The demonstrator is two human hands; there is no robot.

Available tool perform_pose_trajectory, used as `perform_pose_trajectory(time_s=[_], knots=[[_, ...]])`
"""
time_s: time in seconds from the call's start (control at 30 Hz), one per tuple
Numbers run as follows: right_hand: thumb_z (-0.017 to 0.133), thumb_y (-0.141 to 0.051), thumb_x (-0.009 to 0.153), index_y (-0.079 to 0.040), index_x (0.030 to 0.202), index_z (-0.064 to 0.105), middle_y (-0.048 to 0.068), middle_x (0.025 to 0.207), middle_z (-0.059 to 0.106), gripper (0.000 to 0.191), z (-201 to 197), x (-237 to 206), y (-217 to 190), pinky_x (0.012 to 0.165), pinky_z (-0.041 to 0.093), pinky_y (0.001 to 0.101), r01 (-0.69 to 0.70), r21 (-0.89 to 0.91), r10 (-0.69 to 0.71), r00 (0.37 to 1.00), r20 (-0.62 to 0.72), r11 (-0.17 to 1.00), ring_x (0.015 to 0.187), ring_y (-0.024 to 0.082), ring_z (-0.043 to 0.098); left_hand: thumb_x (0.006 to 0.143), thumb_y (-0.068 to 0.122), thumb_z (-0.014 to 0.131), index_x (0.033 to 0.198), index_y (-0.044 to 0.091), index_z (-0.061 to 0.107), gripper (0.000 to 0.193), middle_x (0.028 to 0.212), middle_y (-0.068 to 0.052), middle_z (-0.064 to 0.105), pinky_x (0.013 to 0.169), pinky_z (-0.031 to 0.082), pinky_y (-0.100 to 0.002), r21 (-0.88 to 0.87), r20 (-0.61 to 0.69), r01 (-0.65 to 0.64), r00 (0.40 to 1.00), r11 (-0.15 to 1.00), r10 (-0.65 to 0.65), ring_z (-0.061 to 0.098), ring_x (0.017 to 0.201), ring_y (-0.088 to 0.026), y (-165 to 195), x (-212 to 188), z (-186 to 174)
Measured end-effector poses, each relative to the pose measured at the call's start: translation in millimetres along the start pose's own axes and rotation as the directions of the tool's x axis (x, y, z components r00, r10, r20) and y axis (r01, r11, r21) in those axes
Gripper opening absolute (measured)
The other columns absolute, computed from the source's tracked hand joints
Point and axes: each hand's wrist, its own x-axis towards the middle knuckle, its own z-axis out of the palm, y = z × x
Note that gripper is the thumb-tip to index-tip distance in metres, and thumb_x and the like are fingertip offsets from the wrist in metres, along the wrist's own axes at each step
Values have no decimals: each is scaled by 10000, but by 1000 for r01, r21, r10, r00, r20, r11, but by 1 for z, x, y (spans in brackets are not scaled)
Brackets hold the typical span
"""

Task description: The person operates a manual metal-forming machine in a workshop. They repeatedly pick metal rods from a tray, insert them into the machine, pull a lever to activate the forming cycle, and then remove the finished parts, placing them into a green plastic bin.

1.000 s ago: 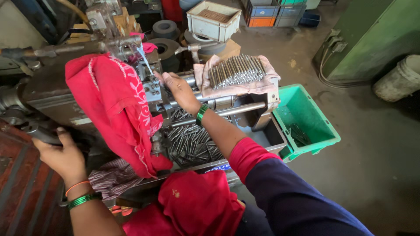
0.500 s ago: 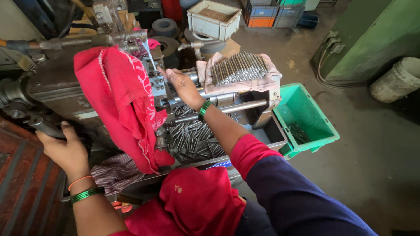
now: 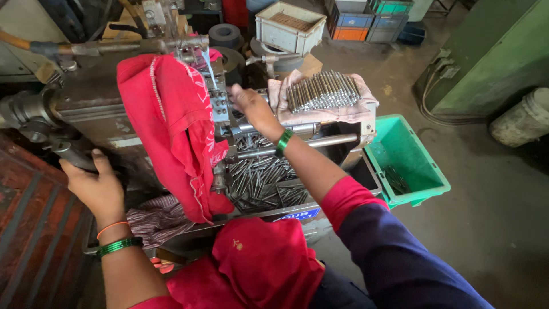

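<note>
while the head camera looks down over the grey machine (image 3: 86,109), the left hand (image 3: 94,186) is wrapped around a dark lever (image 3: 71,154) at the machine's left end, fingers closed on it, a green and an orange bangle at the wrist. the right hand (image 3: 251,109) reaches across to the middle of the machine, at the small metal tool block (image 3: 220,106) where a thin stream of fluid runs down; its fingers are bent and seem to pinch something there, but what they grip cannot be told. a red cloth (image 3: 171,131) hangs over the machine between the two hands, just left of the right hand and well right of the left one. a bundle of long steel pins (image 3: 323,91) lies on a pale cloth (image 3: 343,114) just to the right of the right hand, near but not touching it. below the right forearm a tray (image 3: 286,209) holds a loose heap of finished pins (image 3: 257,180). a green plastic bin (image 3: 409,157) stands on the floor right of the tray, with a few dark pieces inside. further off sit a grey crate (image 3: 289,26), blue and orange crates (image 3: 354,23) and a green cabinet (image 3: 492,57)
</note>
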Motion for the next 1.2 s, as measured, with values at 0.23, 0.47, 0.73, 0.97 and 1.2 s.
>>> perform_pose_trajectory(time_s=[0.23, 0.47, 0.73, 0.97, 1.2], knots=[[562, -263, 1002, -89, 1359, 658, 123, 1183, 744, 409, -71, -29, -36, 813, 610, 358, 263, -603, -249, 962, 109, 753, 866, 250, 761, 1122, 44, 619, 1312, -56, 511, 240, 1096, -180, 711, 987, 544, -404, 31, -19, -1, 1000, 1000, 1, 693, 1034, -276, 3, 0, 1], [636, -332, 1068, -120, 1097, 778, 220, 863, 723, 257, -209, -38, -29, 696, 556, 484, -165, -760, -282, 862, -421, 629, 788, 414, 701, 1124, 39, 623, 1294, -53, 523, 219, 1046, -177, 710, 966, 547, -399, 60, -36, 3, 999, 998, -1, 691, 989, -267, 0, 0, 4], [609, -362, 1023, -115, 1007, 754, 170, 1040, 688, 287, -260, -61, 29, 756, 535, 551, -320, -795, -191, 861, -471, 515, 877, 445, 673, 1131, 48, 626, 1284, -48, 529, 205, 1061, -163, 696, 982, 539, -382, 70, -45, 8, 999, 998, -5, 665, 988, -231, -2, 0, 8], [607, -338, 1008, -131, 1069, 703, 162, 1085, 678, 237, -264, -61, 41, 785, 535, 541, -347, -775, -146, 862, -485, 527, 922, 431, 677, 1142, 55, 620, 1327, -54, 516, 238, 1141, -150, 689, 1020, 533, -368, 19, -38, 2, 999, 1000, -2, 659, 1046, -214, -3, -1, 11], [599, -293, 974, -119, 1110, 653, 183, 1111, 677, 227, -277, -58, 67, 820, 520, 553, -338, -736, -104, 870, -482, 586, 965, 443, 665, 1152, 57, 620, 1338, -55, 511, 243, 1172, -152, 681, 1050, 523, -366, 10, -36, -18, 999, 1000, 18, 647, 1061, -205, -7, -1, 11]])
